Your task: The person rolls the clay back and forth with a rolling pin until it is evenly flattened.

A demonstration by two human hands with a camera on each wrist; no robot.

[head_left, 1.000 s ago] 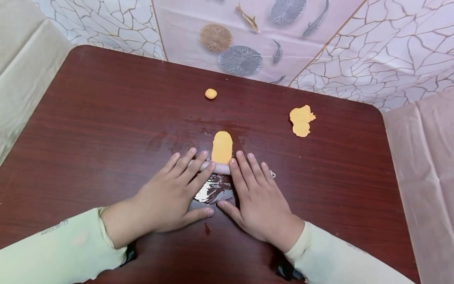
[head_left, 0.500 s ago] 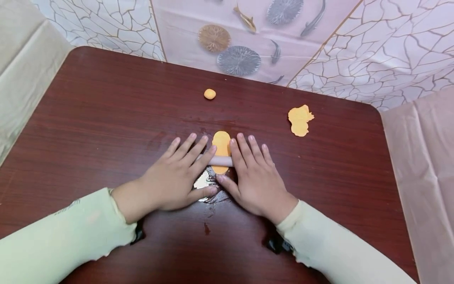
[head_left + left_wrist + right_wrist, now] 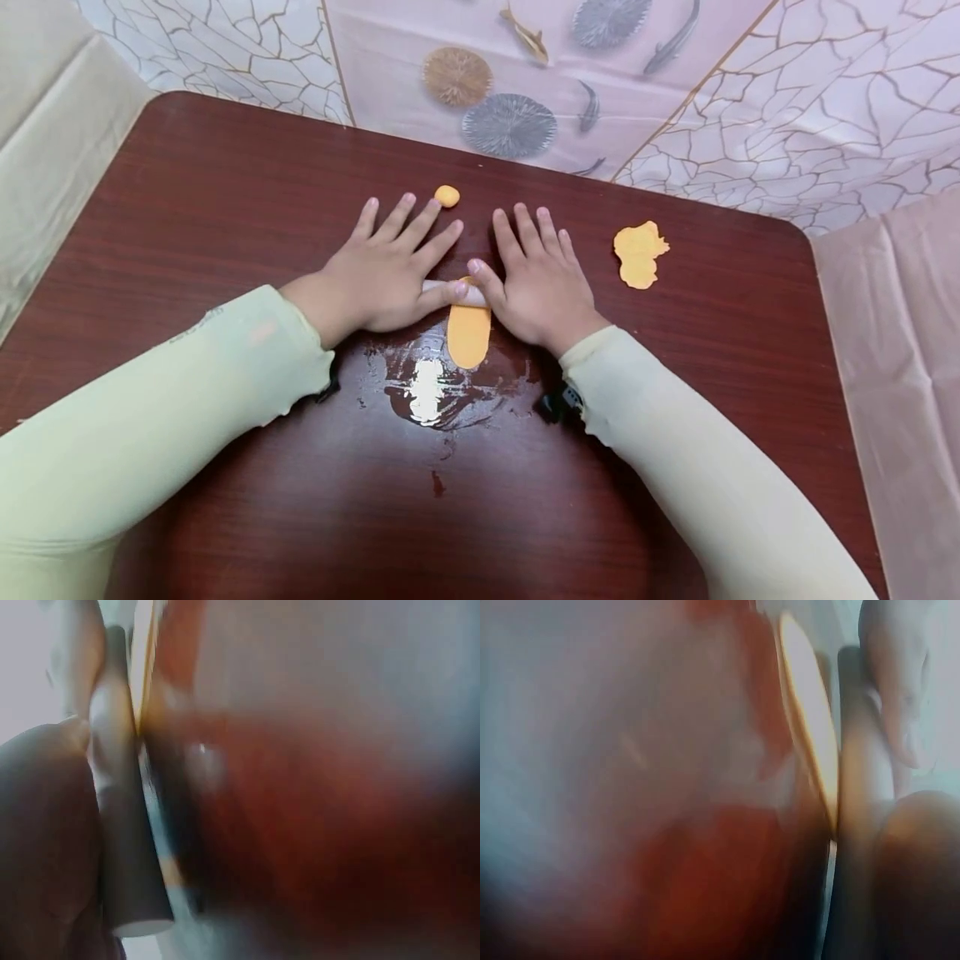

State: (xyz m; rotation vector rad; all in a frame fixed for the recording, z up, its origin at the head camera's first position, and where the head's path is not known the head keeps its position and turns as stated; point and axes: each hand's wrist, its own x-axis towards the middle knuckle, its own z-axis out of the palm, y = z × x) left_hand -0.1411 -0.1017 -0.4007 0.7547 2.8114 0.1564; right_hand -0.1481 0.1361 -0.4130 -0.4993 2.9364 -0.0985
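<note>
A pale rolling pin (image 3: 474, 295) lies crosswise over the far end of a flattened orange strip of dough (image 3: 468, 337), which looks like modelling clay. My left hand (image 3: 382, 271) rests flat on the pin's left part, fingers straight and spread. On its right part lies my right hand (image 3: 536, 279), fingers also straight, thumb pointing toward the left thumb. Both palms hide the pin's ends in the head view. The left wrist view shows one end of the rolling pin (image 3: 131, 825) under the hand; in the right wrist view the dough (image 3: 810, 720) looks thin beside the pin.
A small orange ball (image 3: 447, 197) sits just beyond my left fingertips. An irregular flat orange piece (image 3: 639, 254) lies at the right. Wet, shiny patches (image 3: 431, 392) mark the dark wooden table (image 3: 420, 517) near the strip. Patterned cloth (image 3: 510, 83) hangs behind the table's far edge.
Both hands have moved forward, away from me, rolling the pin from the near end of the dough strip to its far end. The near part of the strip is now uncovered.
</note>
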